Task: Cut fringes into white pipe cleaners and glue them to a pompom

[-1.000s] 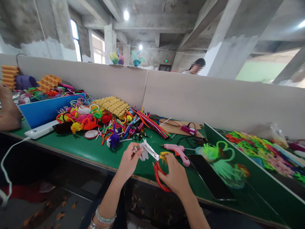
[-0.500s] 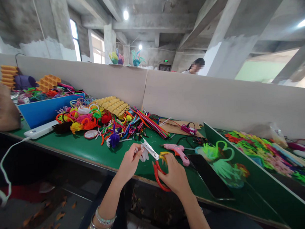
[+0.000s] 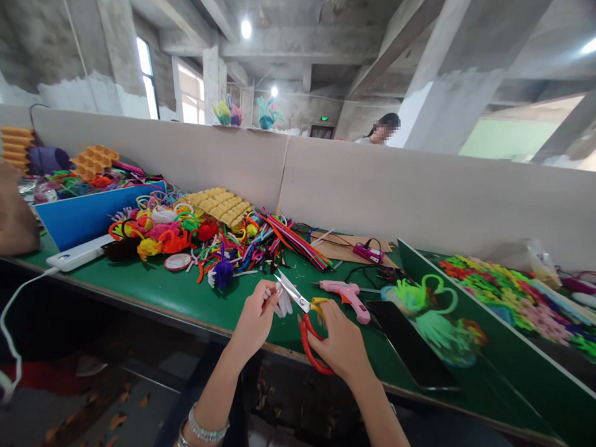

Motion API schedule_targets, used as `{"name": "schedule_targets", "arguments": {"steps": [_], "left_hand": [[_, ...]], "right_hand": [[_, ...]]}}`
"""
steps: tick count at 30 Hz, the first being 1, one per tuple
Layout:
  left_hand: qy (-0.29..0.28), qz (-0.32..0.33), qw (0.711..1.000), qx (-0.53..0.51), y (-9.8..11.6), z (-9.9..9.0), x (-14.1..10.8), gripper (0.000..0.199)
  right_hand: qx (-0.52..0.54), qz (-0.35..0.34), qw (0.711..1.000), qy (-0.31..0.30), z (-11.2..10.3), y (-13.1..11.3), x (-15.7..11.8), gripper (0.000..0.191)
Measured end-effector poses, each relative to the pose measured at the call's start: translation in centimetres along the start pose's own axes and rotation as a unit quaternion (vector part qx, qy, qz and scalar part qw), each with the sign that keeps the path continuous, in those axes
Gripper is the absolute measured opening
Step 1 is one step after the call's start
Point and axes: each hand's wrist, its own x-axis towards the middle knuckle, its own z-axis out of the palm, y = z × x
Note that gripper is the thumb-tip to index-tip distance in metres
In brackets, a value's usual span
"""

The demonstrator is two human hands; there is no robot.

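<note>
My left hand (image 3: 253, 316) is closed in a pinch on a small bundle of white pipe cleaners (image 3: 284, 305), whose ends hang down toward the green table. My right hand (image 3: 343, 342) grips a pair of scissors (image 3: 305, 304) with red and yellow handles. The silver blades lie across the white bundle, close to my left fingertips. From this angle I cannot tell whether the blades touch it. Right of the scissors lies a pink glue gun (image 3: 348, 296), its nozzle pointing left.
Colourful pipe cleaners (image 3: 293, 240) and fuzzy pieces heap up at the back left, beside a purple pompom-like piece (image 3: 223, 273). A black phone (image 3: 412, 346) and green fuzzy flowers (image 3: 436, 333) lie right, before a green divider (image 3: 498, 353). Another person's arm (image 3: 9, 214) rests far left.
The scissors' blade tips have shifted very slightly up and left by the white bundle. Both hands keep nearly the same place and grip.
</note>
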Motion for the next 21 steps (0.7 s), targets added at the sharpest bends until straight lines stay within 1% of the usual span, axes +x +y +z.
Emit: {"name": "schedule_targets", "arguments": {"steps": [7, 12, 16, 21], "left_hand": [[0.003, -0.005, 1.0, -0.016, 0.16, 0.27, -0.07, 0.018], [0.004, -0.006, 1.0, -0.024, 0.05, 0.32, -0.03, 0.02], [0.002, -0.003, 1.0, -0.013, -0.06, 0.25, -0.01, 0.019], [-0.004, 0.002, 1.0, -0.001, -0.03, 0.18, 0.01, 0.018]], "right_hand": [[0.0, 0.014, 1.0, -0.023, -0.04, -0.13, -0.02, 0.024], [0.001, 0.008, 1.0, -0.023, -0.09, -0.16, -0.02, 0.023], [0.001, 0.015, 0.999, -0.036, -0.18, -0.24, -0.04, 0.022], [0.001, 0.014, 0.999, -0.031, -0.1, -0.21, -0.08, 0.023]]}}
